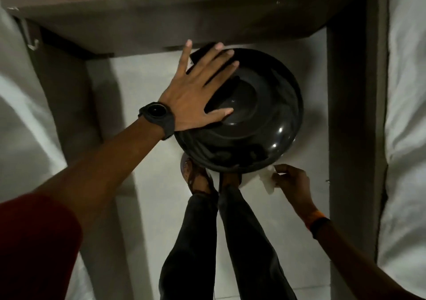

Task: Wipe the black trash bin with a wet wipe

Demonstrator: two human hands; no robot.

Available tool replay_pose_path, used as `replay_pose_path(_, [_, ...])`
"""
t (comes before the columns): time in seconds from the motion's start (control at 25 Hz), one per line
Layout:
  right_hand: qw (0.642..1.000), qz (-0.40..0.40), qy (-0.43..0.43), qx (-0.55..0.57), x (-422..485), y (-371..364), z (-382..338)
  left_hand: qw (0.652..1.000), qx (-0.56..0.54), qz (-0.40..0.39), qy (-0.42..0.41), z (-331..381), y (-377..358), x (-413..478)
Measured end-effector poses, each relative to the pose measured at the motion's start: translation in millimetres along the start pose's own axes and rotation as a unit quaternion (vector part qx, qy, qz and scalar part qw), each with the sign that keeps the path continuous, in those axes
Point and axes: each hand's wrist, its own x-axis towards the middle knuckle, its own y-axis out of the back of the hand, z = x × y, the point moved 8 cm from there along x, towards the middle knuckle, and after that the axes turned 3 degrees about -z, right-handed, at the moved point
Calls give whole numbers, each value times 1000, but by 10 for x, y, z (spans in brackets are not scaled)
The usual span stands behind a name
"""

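Black trash bin [249,115] standing on the pale floor [149,184], tucked into the recess under a grey shelf [161,22], seen from straight above with its glossy domed lid facing up. Left hand [196,92] spread flat, fingers apart, pressing on the lid's far-left side to steady it. Right hand [292,182] down at the bin's near-right side, fingertips pinched on a white wet wipe [268,179] close against the wall below the lid; contact itself hard to confirm. Best done by keeping weight on the lid, flattening the wipe against the curve, and sweeping round the side in overlapping passes. Feet [207,177] just beside the base; white bedding [405,115] at right.
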Motion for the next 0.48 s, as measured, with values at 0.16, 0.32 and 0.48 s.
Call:
replay_pose_path(0.16, [997, -15, 69, 6, -326, 260, -545, 996, -46, 17, 78, -383, 705, 143])
replay_pose_path(0.32, [970, 18, 239, -35, -343, 160, -1406, 981, -94, 76, 154, -773, 1161, 291])
replay_pose_path(0.48, [943, -47, 255, -209, 308, -429, -1946, 977, -90, 75, 179, -963, 1261, 351])
